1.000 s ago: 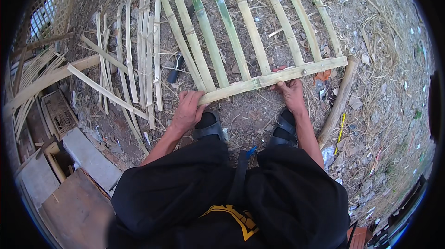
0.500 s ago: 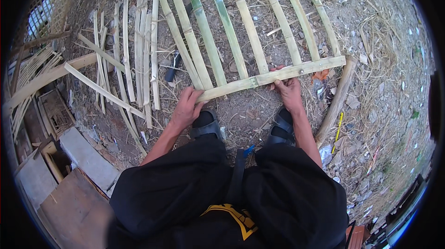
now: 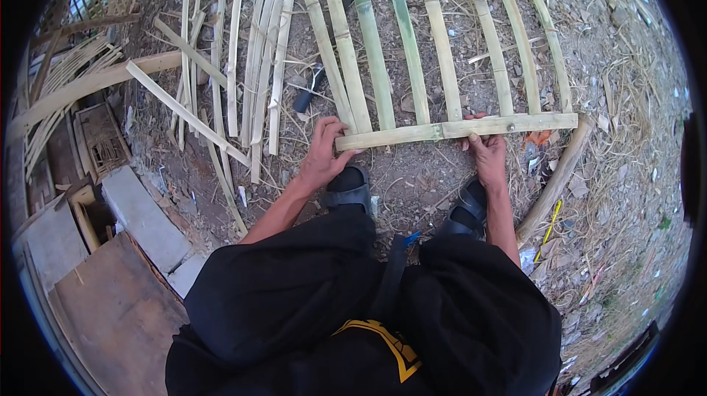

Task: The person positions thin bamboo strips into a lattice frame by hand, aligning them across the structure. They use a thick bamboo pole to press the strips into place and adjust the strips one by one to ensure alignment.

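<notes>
A bamboo slat panel lies in front of my feet, several long green-and-tan slats [image 3: 377,64] running away from me. Across their near ends goes a flat bamboo crosspiece [image 3: 398,136], with round metal fastener heads showing on its right part. My left hand [image 3: 324,151] is closed around the crosspiece's left end, fingers by the outermost slat and thumb underneath. Farther right, my right hand [image 3: 487,156] grips the same crosspiece, thumb on the near side and fingertips on the far side between two slats.
Loose split bamboo strips [image 3: 234,53] lie left of the panel. A black-handled tool [image 3: 303,100] rests beside the leftmost slat. A wooden pole [image 3: 552,182] touches the crosspiece's right end area, near a yellow strip [image 3: 549,230]. Boards [image 3: 143,208] lie at lower left.
The whole view has shifted, so the panel and ground things appear farther right. The crosspiece now looks more level and straighter at its middle. Both hands keep their hold on it.
</notes>
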### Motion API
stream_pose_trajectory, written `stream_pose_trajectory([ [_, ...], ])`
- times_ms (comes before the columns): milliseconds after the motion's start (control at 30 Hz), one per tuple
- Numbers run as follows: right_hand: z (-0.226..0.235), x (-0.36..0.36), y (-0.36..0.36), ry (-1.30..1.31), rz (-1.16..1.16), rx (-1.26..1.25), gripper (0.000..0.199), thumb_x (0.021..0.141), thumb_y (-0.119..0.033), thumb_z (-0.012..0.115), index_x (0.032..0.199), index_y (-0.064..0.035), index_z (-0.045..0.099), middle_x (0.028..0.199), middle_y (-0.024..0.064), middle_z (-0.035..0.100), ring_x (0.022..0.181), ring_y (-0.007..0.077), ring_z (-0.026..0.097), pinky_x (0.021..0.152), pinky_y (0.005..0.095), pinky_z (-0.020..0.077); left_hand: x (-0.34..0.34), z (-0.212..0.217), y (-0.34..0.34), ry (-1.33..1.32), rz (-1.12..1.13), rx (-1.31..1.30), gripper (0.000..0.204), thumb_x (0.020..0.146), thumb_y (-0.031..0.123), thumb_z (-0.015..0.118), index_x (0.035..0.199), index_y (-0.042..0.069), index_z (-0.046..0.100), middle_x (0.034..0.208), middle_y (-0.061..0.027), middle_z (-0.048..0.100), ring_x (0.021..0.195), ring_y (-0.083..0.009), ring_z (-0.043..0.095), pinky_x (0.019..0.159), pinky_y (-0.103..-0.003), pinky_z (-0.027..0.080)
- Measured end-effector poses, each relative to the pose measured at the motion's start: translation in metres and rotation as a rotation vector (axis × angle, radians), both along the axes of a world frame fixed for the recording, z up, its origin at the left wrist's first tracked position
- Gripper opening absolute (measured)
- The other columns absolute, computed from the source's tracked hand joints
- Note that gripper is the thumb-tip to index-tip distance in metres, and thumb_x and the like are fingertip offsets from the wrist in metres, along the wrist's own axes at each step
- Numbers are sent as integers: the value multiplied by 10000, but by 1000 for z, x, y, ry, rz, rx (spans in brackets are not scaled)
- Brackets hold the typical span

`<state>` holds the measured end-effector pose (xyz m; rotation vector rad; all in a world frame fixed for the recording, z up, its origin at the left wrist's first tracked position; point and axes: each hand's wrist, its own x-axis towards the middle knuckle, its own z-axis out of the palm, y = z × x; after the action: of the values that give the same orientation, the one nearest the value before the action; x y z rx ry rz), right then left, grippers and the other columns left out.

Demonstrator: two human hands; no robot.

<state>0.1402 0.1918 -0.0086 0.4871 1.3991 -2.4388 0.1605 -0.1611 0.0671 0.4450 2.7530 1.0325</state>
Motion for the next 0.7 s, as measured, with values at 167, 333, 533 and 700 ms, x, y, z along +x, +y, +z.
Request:
stream_pose_trajectory([
  [167,-2,-1,4,17,14,-28,394,930,16,644,1290,-18,486,1203,109,652,741,153,615,721,343,560,-1,3,8,-352,372,154,974,719,95,860,1514,48,298,1084,-120,591,970,-213,622,912,-329,492],
  [333,-1,-2,5,-5,15,-36,401,931,14,644,1299,-19,486,1226,110,647,738,155,614,729,340,564,-5,4,7,-451,364,270,1151,704,87,867,1587,61,129,929,-67,666,908,-159,633,913,-304,484],
  [533,15,-5,5,-74,41,-34,393,962,-23,615,1329,-23,474,1259,116,639,820,167,651,782,343,574,-9,11,7,-441,372,284,1216,697,94,876,1595,61,57,854,-38,626,836,-131,594,840,-280,478],
  [700,25,-3,2,-181,8,-1,391,1002,-82,572,1364,-6,445,1264,121,637,880,183,681,811,342,581,-14,2,9,-453,294,364,1200,774,164,852,1591,58,-21,775,-14,570,731,-90,531,716,-244,443],
])
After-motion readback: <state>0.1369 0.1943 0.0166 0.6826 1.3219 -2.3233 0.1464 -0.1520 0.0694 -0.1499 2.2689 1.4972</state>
